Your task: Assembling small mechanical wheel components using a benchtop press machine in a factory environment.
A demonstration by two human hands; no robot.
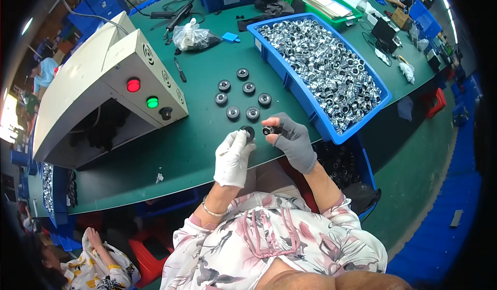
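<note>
Nearby, a blue plastic bin [295, 86] and cream machine [111, 77] flank round black wheels [248, 88]; left hand [231, 158] pinches a dark disc [248, 132], right hand [292, 142] a shiny part [267, 130].

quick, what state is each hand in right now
Left hand: closed, holding a black wheel.
Right hand: closed, holding a small silver-and-black part.

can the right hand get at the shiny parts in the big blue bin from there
Probably yes: the blue bin is open on top, close to the right hand, and nothing visible blocks the shiny parts, though that hand holds a small part.
</note>
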